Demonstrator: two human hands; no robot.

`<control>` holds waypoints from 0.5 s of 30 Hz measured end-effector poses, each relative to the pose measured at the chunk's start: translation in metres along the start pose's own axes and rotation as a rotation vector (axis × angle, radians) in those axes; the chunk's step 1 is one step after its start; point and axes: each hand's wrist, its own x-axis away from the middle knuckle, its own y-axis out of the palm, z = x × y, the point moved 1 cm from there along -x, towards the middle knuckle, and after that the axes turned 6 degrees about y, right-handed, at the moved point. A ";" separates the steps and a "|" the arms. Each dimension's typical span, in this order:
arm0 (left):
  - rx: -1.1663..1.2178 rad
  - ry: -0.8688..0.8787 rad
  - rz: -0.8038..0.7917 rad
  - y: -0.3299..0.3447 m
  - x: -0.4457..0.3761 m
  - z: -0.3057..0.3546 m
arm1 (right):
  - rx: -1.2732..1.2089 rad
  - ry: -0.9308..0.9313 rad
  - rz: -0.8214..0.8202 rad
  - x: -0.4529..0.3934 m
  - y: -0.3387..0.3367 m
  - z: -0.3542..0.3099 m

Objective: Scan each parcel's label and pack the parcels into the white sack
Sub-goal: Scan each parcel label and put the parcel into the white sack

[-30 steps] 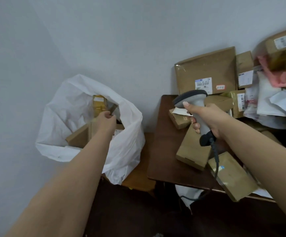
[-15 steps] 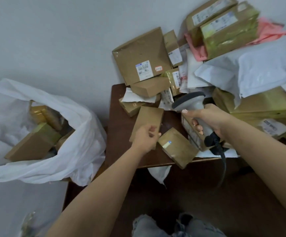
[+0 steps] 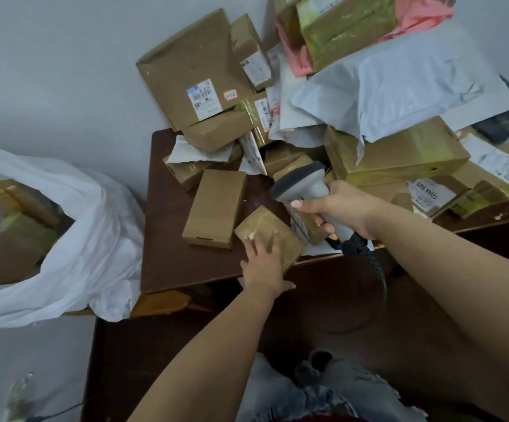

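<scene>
Grey walls meet behind a dark table (image 3: 168, 269) heaped with parcels. My left hand (image 3: 262, 263) lies with fingers straight on the taped parcel (image 3: 270, 236) at the table's near edge, its long axis running toward lower right. My right hand (image 3: 338, 208), just right of it, clenches the scanner (image 3: 300, 184). At left, the white sack (image 3: 88, 248) gapes.

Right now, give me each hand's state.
Left hand: open, fingers flat on the small taped parcel.
Right hand: gripping the barcode scanner.

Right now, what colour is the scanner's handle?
Light grey, with a darker grey head; the scanner shows in the head view.
</scene>
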 end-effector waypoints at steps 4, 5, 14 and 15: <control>-0.171 -0.034 0.139 0.006 -0.003 0.009 | 0.020 0.003 -0.023 -0.004 -0.004 0.003; -0.183 -0.026 0.161 0.006 -0.003 0.010 | 0.027 -0.002 -0.027 -0.005 -0.005 0.002; 0.360 0.098 0.228 -0.063 -0.001 -0.024 | -0.044 -0.060 -0.019 -0.015 0.003 -0.026; 0.476 0.072 0.314 -0.077 0.002 -0.035 | -0.057 -0.079 -0.007 -0.016 0.004 -0.031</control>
